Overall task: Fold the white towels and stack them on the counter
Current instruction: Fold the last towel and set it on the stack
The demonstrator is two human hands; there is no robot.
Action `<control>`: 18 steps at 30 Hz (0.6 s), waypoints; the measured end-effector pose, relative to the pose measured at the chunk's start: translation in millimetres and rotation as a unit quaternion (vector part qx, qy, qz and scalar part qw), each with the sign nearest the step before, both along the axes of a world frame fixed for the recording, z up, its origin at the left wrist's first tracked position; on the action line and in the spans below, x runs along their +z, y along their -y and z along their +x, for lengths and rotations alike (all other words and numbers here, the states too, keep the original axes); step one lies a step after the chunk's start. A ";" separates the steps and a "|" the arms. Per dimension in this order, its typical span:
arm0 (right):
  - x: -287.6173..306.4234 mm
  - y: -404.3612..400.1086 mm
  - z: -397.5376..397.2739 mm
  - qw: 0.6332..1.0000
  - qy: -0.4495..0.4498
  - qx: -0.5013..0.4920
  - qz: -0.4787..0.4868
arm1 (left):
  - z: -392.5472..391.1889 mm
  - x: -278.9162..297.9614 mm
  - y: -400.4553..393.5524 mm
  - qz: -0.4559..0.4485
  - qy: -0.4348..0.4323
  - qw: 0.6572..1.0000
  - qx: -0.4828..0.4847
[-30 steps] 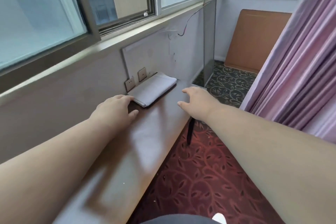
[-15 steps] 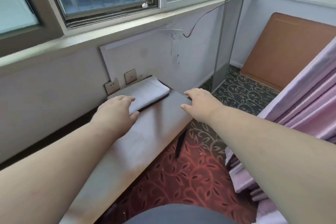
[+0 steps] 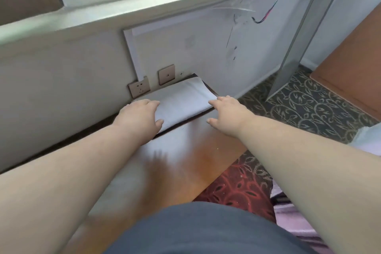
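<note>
A folded white towel [image 3: 182,101] lies flat at the far end of the brown wooden counter [image 3: 185,150], against the wall. My left hand [image 3: 140,117] rests palm down on the towel's near left part, fingers relaxed. My right hand [image 3: 226,113] reaches to the towel's right edge, with straight fingertips touching its near right corner. Neither hand grips the cloth.
Two wall sockets [image 3: 140,88] sit just behind the towel. A window sill [image 3: 144,6] runs above. To the right the counter ends over patterned carpet [image 3: 309,105], with a metal panel [image 3: 292,47], a brown board [image 3: 350,64] and pink curtain cloth [image 3: 367,138].
Both hands moved forward onto the towel: the left slid further over its left part, the right came in from the counter edge to the right corner. The view tilted down.
</note>
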State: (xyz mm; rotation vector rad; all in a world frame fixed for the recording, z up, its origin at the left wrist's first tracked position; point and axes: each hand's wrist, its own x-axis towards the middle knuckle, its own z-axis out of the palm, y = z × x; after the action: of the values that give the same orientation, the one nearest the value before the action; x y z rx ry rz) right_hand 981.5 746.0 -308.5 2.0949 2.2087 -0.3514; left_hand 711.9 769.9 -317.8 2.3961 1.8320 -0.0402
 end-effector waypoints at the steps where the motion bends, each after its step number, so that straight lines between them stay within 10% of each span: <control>1: -9.1 -6.9 -0.8 1.000 0.006 0.011 -0.010 | -0.5 -9.3 -3.7 -0.010 -0.005 1.000 -0.001; 18: -123.9 -165.7 26.7 0.955 0.083 0.240 -0.151 | 48.1 -130.0 -55.2 -0.113 0.001 0.991 0.076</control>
State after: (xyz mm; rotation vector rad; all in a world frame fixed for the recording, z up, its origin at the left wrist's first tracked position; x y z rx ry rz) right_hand 1008.3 911.6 -432.4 1.3315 2.2924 -0.4195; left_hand 759.9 825.0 -447.8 2.1008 1.8906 -0.2187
